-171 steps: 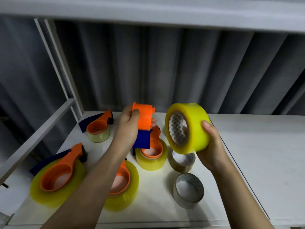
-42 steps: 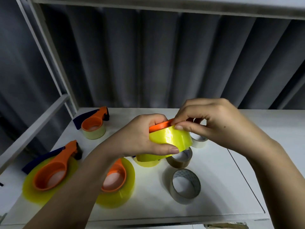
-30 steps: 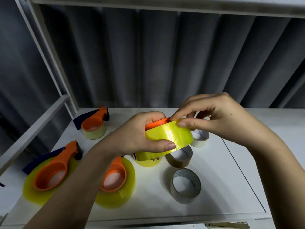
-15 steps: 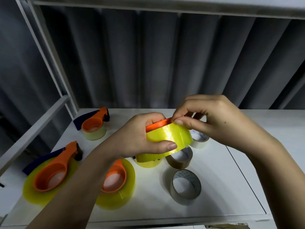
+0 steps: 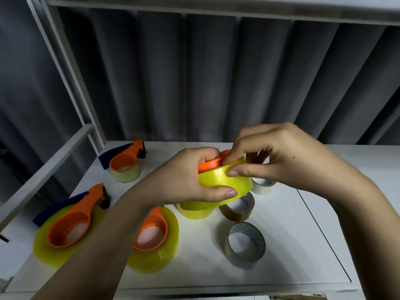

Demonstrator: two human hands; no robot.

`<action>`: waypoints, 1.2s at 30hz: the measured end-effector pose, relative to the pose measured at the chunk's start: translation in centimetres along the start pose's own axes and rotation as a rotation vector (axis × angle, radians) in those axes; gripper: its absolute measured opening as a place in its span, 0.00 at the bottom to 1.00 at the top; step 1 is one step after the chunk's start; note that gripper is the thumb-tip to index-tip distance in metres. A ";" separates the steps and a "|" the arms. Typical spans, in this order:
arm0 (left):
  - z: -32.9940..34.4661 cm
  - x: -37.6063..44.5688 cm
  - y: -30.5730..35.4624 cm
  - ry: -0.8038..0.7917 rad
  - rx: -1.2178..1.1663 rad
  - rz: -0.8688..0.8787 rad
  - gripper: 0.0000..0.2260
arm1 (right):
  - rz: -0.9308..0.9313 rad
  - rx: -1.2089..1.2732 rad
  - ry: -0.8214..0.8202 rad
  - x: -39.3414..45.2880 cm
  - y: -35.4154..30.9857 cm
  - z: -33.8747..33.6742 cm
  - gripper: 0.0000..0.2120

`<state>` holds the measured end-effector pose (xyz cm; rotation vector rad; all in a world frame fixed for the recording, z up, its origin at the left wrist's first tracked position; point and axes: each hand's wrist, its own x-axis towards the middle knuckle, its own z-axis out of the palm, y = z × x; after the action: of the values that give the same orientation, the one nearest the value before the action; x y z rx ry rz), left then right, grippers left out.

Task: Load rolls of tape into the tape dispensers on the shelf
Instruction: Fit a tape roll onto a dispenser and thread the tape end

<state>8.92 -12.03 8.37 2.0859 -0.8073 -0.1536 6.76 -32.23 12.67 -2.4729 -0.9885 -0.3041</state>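
Holding a yellow tape roll [image 5: 225,182] above the shelf [image 5: 303,245], the left hand [image 5: 184,180] grips it with an orange dispenser [image 5: 211,165] inside while the right hand [image 5: 270,161] pinches its top edge. Three loaded dispensers [image 5: 71,226] lie at left; three loose rolls [image 5: 245,243] probably remain.

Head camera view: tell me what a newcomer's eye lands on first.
At centre, the left hand grips a bright yellow tape roll with an orange dispenser seated in it, while the right hand pinches its top edge. Left on the white shelf, three loaded dispensers lie flat; the nearest sits in a wide yellow roll.
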 end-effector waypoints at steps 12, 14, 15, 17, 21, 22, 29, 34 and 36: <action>0.2 0.0 -0.7 -0.025 0.019 -0.057 0.15 | -0.039 -0.191 -0.001 -0.1 -0.1 0.7 0.09; 0.4 0.1 -1.0 -0.019 -0.002 -0.059 0.16 | -0.037 -0.165 0.005 -0.1 0.3 1.1 0.08; 0.5 0.1 -1.2 -0.012 -0.018 -0.059 0.16 | -0.034 -0.133 0.016 0.0 0.5 1.3 0.08; 0.7 0.1 -1.2 0.001 -0.051 -0.046 0.15 | 0.004 -0.024 0.066 0.0 0.9 2.0 0.06; 0.6 -0.3 -1.1 0.030 -0.140 -0.033 0.19 | 0.174 0.390 0.167 -0.6 1.1 2.4 0.08; 0.5 -0.3 -1.2 0.042 -0.164 -0.039 0.21 | 0.192 0.466 0.224 -0.9 1.0 2.4 0.07; 0.7 -0.2 -1.5 0.119 -0.236 -0.045 0.31 | 0.205 0.268 0.474 -2.1 -1.0 5.0 0.20; 0.9 -0.3 -1.3 0.166 -0.303 -0.003 0.24 | 0.143 0.192 0.596 -2.2 -1.2 6.1 0.10; 0.9 -0.3 -1.4 0.180 -0.291 0.000 0.25 | 0.151 0.224 0.632 -2.2 -1.1 6.1 0.08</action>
<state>9.04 -11.90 6.71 1.7966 -0.6354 -0.0767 4.62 -29.77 6.91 -2.0250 -0.5304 -0.8124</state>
